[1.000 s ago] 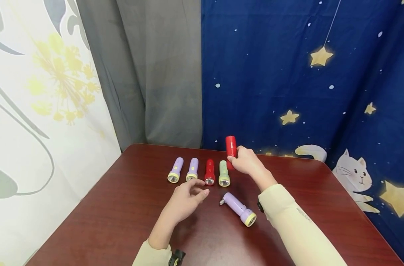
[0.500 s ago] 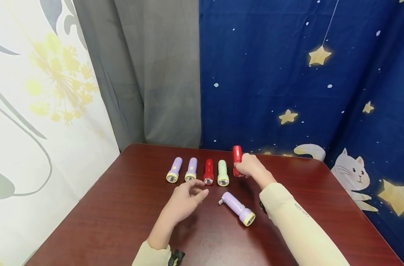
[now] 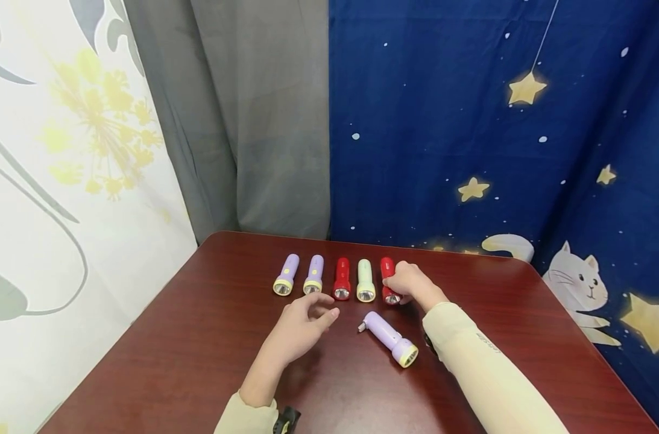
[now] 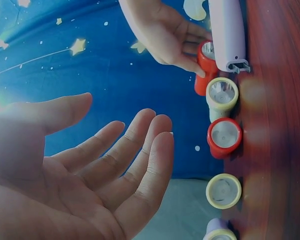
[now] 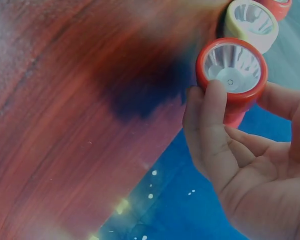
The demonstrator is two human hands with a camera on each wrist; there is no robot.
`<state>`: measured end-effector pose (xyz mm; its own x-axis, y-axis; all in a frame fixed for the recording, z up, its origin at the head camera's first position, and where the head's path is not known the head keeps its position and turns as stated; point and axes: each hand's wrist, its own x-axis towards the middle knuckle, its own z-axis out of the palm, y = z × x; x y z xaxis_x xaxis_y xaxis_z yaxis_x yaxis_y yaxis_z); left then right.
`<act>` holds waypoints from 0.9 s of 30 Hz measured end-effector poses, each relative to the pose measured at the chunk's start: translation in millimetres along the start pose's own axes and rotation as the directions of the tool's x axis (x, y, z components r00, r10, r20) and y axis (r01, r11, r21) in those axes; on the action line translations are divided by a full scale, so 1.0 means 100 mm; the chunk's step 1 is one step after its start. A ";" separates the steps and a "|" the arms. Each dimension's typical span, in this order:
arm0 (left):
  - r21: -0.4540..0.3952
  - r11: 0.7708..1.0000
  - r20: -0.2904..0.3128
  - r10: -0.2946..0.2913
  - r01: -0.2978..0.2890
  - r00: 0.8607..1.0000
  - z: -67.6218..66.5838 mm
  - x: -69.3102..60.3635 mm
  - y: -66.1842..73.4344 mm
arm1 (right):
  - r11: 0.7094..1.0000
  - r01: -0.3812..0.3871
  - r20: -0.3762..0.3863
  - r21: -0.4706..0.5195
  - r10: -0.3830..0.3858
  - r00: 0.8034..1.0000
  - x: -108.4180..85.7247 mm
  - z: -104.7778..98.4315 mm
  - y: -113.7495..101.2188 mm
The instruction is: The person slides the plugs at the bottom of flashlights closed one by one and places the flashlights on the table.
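Observation:
My right hand point(image 3: 410, 282) grips a red flashlight point(image 3: 387, 271) at the right end of a row, its lens end toward me. In the right wrist view, thumb and fingers sit on opposite sides of the red head point(image 5: 231, 100). Left of it lie a pale green flashlight point(image 3: 365, 277), another red flashlight point(image 3: 342, 274) and two purple flashlights point(image 3: 288, 268) with yellow rims. My left hand point(image 3: 302, 325) hovers before the row, fingers loosely bent and holding nothing, as the left wrist view point(image 4: 105, 170) confirms.
A third purple flashlight point(image 3: 386, 336) lies slanted in front of the row, a small metal piece sticking out at its tail. All rest on a dark red wooden table point(image 3: 199, 361). Grey and blue curtains point(image 3: 416, 120) hang behind its far edge.
My right hand has lowered the red flashlight and shifted it slightly right, from above the table to the row's right end beside the green one. The left hand has stayed put.

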<state>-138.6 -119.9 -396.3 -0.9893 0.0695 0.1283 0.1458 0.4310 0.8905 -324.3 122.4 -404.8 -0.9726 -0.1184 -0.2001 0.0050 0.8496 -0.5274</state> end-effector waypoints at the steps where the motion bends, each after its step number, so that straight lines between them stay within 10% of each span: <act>1: -0.002 1.000 0.001 -0.002 0.002 1.000 0.00 0.00 0.00 | 1.000 -0.003 0.009 0.000 0.003 1.000 0.00 0.01 0.01; 19: 0.016 1.000 0.000 -0.015 0.015 1.000 -0.03 0.01 -0.01 | 0.991 0.007 0.092 -0.136 0.005 0.996 -0.05 -0.01 0.01; 27: 0.029 0.999 0.006 -0.030 0.030 1.000 -0.01 0.00 -0.02 | 0.921 0.084 0.043 -0.381 -0.073 0.996 -0.43 -0.12 -0.14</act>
<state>-138.9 -122.2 -397.8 -0.9932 0.0620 0.0987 0.1162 0.4587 0.8810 -284.8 121.3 -378.9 -0.9594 -0.2023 -0.1965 -0.1656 0.9681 -0.1879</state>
